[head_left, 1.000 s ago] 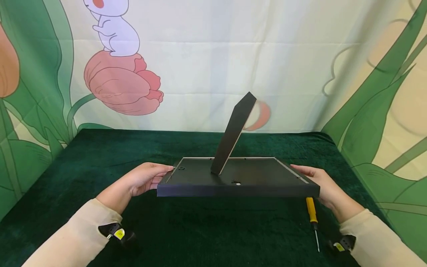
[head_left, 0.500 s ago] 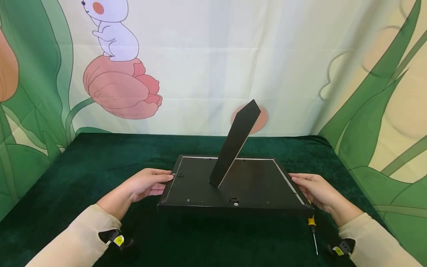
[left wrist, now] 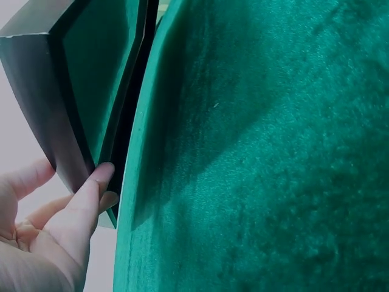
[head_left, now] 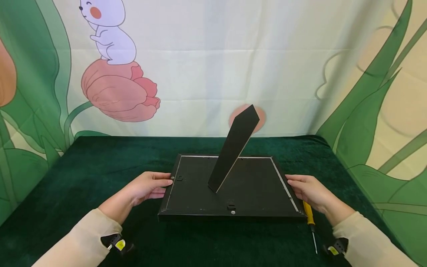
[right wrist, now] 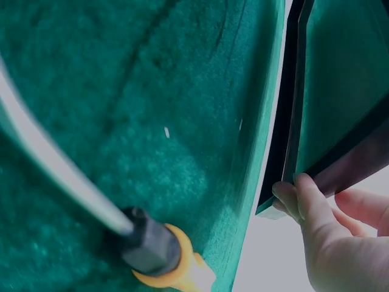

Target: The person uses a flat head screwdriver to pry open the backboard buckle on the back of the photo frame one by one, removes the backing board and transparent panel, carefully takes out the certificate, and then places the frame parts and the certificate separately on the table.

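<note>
A black picture frame point(head_left: 193, 200) lies back side up, held level between both hands. From its backing board a black easel stand point(head_left: 233, 148) sticks up, leaning right. My left hand point(head_left: 151, 187) grips the left edge, thumb on top and fingers underneath; in the left wrist view the fingers point(left wrist: 91, 188) curl over the frame's underside lip. On the opposite edge my right hand point(head_left: 307, 189) holds the same way, its fingertips point(right wrist: 304, 188) under the rim in the right wrist view. The underside in the wrist views looks glossy and reflects green cloth.
A screwdriver point(head_left: 308, 215) with a yellow handle lies on the dark green cloth point(head_left: 100, 163) beside the right hand, its tip toward the front. Behind the table hangs a printed curtain point(head_left: 200, 74) with a bear and flowers.
The frame has come down toward the cloth, and its back now shows more fully from above. Both hands keep their hold on its side edges. The head view has tilted slightly.
</note>
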Available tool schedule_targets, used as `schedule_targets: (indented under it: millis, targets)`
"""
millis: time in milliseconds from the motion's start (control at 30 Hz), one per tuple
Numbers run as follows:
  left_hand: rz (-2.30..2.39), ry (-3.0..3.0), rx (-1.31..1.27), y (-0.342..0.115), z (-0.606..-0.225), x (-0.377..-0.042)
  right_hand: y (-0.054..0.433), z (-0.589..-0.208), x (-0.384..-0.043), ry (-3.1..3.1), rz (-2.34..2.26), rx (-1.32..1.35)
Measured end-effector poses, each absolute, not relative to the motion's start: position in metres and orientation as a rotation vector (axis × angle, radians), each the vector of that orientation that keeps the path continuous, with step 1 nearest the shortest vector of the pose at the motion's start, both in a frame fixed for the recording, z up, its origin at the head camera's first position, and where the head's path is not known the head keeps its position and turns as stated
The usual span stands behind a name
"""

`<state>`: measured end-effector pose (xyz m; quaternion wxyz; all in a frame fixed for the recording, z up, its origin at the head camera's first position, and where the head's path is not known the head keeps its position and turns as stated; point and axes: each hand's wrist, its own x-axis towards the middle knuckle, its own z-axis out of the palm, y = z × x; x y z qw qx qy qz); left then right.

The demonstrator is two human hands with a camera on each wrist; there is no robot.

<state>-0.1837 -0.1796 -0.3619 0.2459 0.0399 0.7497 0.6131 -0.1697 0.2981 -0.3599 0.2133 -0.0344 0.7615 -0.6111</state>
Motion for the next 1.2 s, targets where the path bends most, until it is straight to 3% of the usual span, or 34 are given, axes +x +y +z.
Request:
schedule_targets:
  millis: [1200]
  targets:
    - [1.444,2.317,0.046,-0.164,-0.371,-0.175,0.282,-0.368,-0.167,2.153,-1.577,0.009]
